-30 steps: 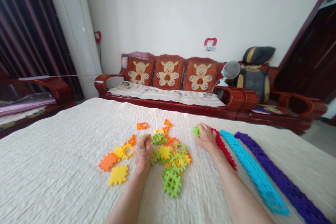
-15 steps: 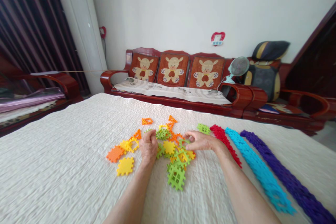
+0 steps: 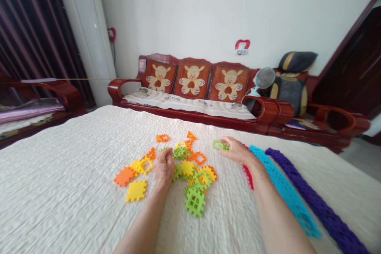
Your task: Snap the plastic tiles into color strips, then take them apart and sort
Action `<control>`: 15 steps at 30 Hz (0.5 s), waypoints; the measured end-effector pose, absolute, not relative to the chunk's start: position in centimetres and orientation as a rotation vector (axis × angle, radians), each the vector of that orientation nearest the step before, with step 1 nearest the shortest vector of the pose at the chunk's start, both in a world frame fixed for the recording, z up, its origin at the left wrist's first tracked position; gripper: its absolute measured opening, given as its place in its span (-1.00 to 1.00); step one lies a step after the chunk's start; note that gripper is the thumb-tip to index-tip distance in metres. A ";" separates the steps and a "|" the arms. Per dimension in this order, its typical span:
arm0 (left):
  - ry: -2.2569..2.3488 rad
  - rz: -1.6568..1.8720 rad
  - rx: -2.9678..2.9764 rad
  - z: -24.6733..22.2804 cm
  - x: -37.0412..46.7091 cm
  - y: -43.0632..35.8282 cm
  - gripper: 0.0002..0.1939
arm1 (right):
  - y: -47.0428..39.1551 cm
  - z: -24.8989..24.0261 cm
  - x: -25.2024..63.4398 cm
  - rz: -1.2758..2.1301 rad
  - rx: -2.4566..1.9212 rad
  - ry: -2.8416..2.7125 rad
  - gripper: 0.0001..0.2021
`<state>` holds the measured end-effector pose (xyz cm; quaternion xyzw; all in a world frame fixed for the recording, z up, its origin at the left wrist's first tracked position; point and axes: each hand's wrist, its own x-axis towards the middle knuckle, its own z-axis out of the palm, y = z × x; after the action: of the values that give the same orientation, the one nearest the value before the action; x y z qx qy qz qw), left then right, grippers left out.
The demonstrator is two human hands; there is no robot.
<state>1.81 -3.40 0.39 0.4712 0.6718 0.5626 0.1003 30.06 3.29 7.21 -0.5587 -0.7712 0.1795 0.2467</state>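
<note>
Our L hand point(image 3: 163, 168) by tile pile point(image 3: 187, 168), green pc point(image 3: 219, 145) in R hand point(image 3: 237, 151).
L to R on cream cloth point(image 3: 74, 174): orange tile point(image 3: 124, 176), yellow tile point(image 3: 136, 191), our L fingers curled, can't tell if holding; pile; green pc apart from it, our R fingers narrow on its edge; red strip point(image 3: 248, 177), blue strip point(image 3: 284, 190), purple strip point(image 3: 312, 200).

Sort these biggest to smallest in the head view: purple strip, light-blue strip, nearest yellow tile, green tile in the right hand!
1. purple strip
2. light-blue strip
3. nearest yellow tile or green tile, unsure: yellow is nearer, and the right hand hides some green.
</note>
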 end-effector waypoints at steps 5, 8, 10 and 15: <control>2.000 1.650 1.410 0.1 1.6 -3.3 -0.72 | 2.6 8.4 31.0 0.831 -1.341 -1.875 -0.47; 1.979 1.685 1.480 0.1 1.7 -3.4 -0.72 | 1.7 8.2 28.4 1.115 -1.181 -1.983 -0.48; 1.921 1.725 1.584 0.2 1.9 -3.6 -0.73 | 1.2 7.8 26.2 1.196 -1.117 -2.047 -0.49; 1.798 1.704 1.837 0.6 2.5 -3.9 -0.73 | 0.4 6.9 22.4 1.163 -0.969 -2.124 -0.53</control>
<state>2.50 -3.90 0.55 0.5955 0.5826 0.5524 0.0287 22.41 0.43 6.87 -0.3583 -0.7857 0.4300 0.2635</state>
